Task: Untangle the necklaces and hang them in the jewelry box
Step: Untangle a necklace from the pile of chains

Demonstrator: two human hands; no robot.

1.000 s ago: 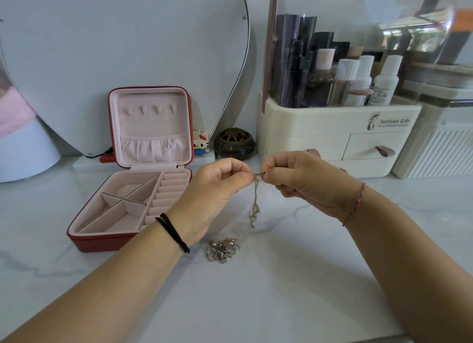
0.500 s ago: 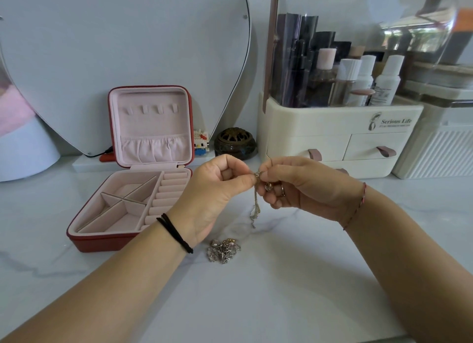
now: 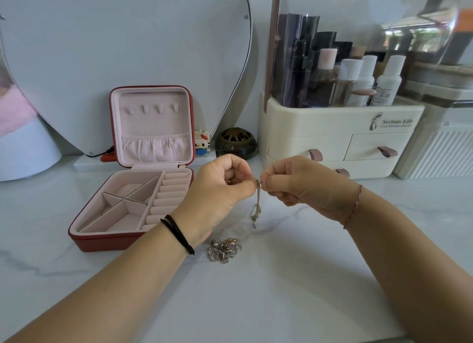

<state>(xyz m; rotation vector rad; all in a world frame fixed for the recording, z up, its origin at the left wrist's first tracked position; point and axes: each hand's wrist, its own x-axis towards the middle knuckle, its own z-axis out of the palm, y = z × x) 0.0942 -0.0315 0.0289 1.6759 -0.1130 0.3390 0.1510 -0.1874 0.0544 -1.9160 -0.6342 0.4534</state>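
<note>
A thin gold necklace (image 3: 256,209) hangs bunched between my two hands above the marble tabletop. My left hand (image 3: 220,189) pinches its top end with thumb and forefinger. My right hand (image 3: 294,184) pinches the same spot from the other side, fingertips nearly touching. Below them a tangled heap of necklaces (image 3: 224,250) lies on the table. The red jewelry box (image 3: 102,243) stands open to the left, with a pink lining, small hooks (image 3: 153,109) in its upright lid and nothing hanging on them.
A cream cosmetics organiser (image 3: 332,138) with drawers and bottles stands behind my right hand. A dark round incense pot (image 3: 236,143) and a small block figure (image 3: 202,142) sit between it and the box. A heart-shaped mirror (image 3: 128,48) leans behind.
Both hands have stayed close together at the top of the chain. My right hand's fingers have shifted their pinch slightly. The heap on the table has not moved.
</note>
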